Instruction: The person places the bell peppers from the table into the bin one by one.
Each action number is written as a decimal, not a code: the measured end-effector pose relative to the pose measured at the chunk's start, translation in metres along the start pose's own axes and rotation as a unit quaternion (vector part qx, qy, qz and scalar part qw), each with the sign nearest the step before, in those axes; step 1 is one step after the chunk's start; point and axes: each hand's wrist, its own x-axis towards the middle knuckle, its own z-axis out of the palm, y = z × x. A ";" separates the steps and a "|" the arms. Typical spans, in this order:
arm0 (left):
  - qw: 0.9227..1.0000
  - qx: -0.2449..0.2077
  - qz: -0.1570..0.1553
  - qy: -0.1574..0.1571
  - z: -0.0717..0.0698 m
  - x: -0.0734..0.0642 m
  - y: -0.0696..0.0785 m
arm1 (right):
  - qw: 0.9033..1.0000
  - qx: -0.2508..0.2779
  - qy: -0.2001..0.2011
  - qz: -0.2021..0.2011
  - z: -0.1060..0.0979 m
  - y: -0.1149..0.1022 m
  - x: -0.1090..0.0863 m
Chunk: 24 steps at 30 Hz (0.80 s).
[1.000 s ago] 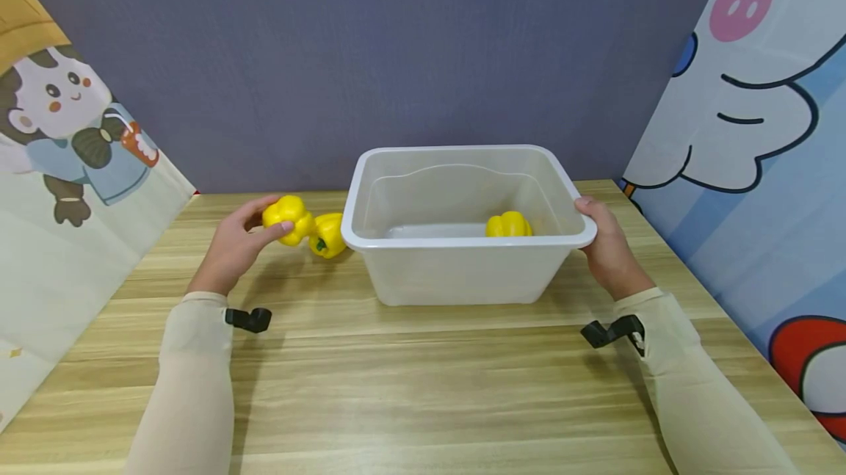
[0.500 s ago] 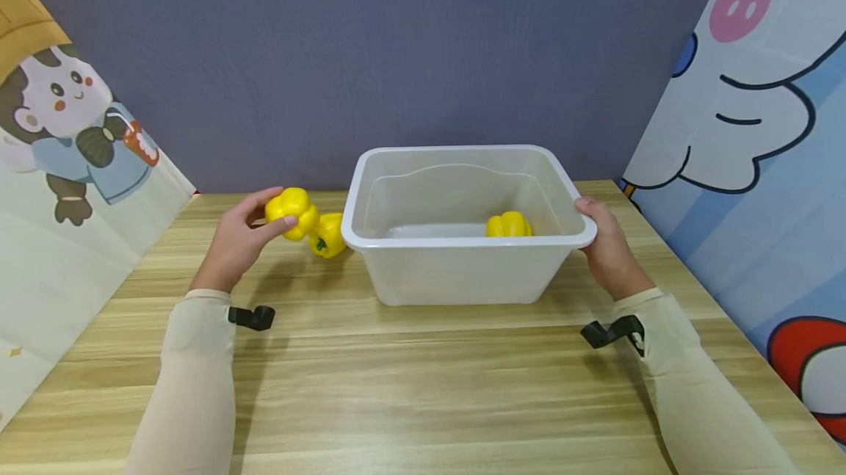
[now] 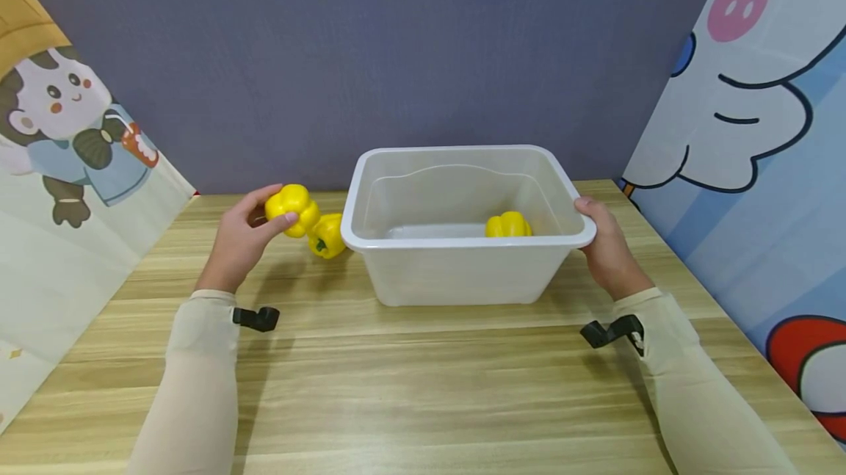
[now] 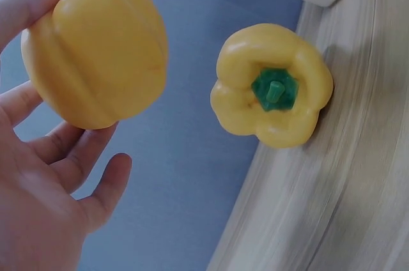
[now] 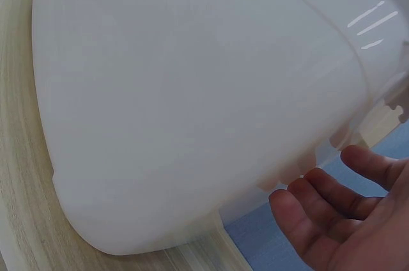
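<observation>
Evidently, the left hand (image 3: 236, 244) pinches one pepper (image 3: 289, 206) and the right hand (image 3: 609, 251) grips the bin (image 3: 449, 274); firm fingers and clearance from the other pepper (image 3: 328, 235) should prevent knocks.

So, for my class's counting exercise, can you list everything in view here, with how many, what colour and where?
Table: one, pale wood-grain, under everything
Bin: one, off-white, on the table
Pepper in the bin: one, yellow, towards its right end
Pepper on the table: one, yellow with green stem, left of the bin
Held pepper: one, yellow, in the left hand
Back panel: one, blue-grey, behind the bin
Left panel: one, off-white with cartoon print, far left
Right panel: one, white and light blue with cartoon print, far right
Sleeves: two, cream, on the forearms
Wrist mounts: two, black, at the cuffs
Left hand: one, gripping the held pepper
Right hand: one, gripping the bin's right rim
</observation>
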 end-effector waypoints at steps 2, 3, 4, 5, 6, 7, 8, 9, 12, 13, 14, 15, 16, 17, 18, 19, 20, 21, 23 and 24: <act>1.000 -0.007 0.001 0.000 0.000 0.001 -0.002 | 1.000 -0.002 -0.002 -0.002 0.000 0.000 0.000; 1.000 -0.012 0.001 -0.001 0.000 0.002 -0.004 | 1.000 -0.003 -0.003 -0.003 0.000 0.000 0.000; 1.000 -0.017 0.001 -0.002 0.000 0.003 -0.006 | 1.000 -0.001 -0.003 -0.004 0.000 0.000 0.000; 1.000 -0.022 0.000 -0.002 -0.001 0.004 -0.009 | 1.000 0.001 -0.001 -0.004 0.000 0.000 0.000; 1.000 -0.027 0.000 -0.002 -0.001 0.006 -0.012 | 1.000 0.004 0.000 -0.004 0.001 0.000 0.000; 0.999 -0.032 0.000 -0.002 -0.001 0.007 -0.014 | 1.000 0.005 0.002 -0.005 0.001 0.001 0.000; 0.999 -0.036 0.001 -0.001 -0.001 0.008 -0.017 | 1.000 0.008 0.004 -0.006 0.001 0.001 0.000; 0.999 -0.039 0.002 0.000 -0.001 0.009 -0.019 | 1.000 0.011 0.007 -0.007 0.001 0.001 0.001; 0.999 -0.046 0.010 0.003 0.000 0.011 -0.021 | 1.000 0.017 0.011 -0.010 0.000 0.002 0.001; 0.999 -0.048 0.013 0.004 0.000 0.011 -0.021 | 1.000 0.017 0.011 -0.011 0.000 0.002 0.001; 0.999 -0.051 0.015 0.005 0.000 0.012 -0.021 | 1.000 0.018 0.010 -0.010 0.000 0.002 0.001; 0.998 -0.053 0.016 0.005 0.001 0.012 -0.020 | 1.000 0.016 0.009 -0.010 0.000 0.002 0.002; 0.998 -0.055 0.017 0.006 0.001 0.012 -0.019 | 1.000 0.016 0.007 -0.010 0.000 0.002 0.002; 0.998 -0.056 0.018 0.006 0.001 0.012 -0.019 | 1.000 0.015 0.007 -0.009 -0.001 0.003 0.002; 0.998 -0.059 0.018 0.006 0.001 0.012 -0.018 | 1.000 0.013 0.007 -0.009 0.000 0.003 0.002; 0.998 -0.063 0.017 0.006 0.001 0.012 -0.018 | 1.000 0.012 0.008 -0.008 0.000 0.003 0.002; 0.998 -0.065 0.017 0.006 0.001 0.011 -0.018 | 1.000 0.014 0.008 -0.009 0.000 0.003 0.002; 0.998 -0.068 0.015 0.006 0.001 0.011 -0.017 | 1.000 0.016 0.008 -0.009 0.000 0.003 0.002; 0.997 -0.073 0.014 0.006 0.001 0.011 -0.017 | 1.000 0.018 0.010 -0.009 0.000 0.003 0.002; 0.997 -0.075 0.013 0.007 0.001 0.011 -0.017 | 1.000 0.021 0.011 -0.009 0.000 0.004 0.002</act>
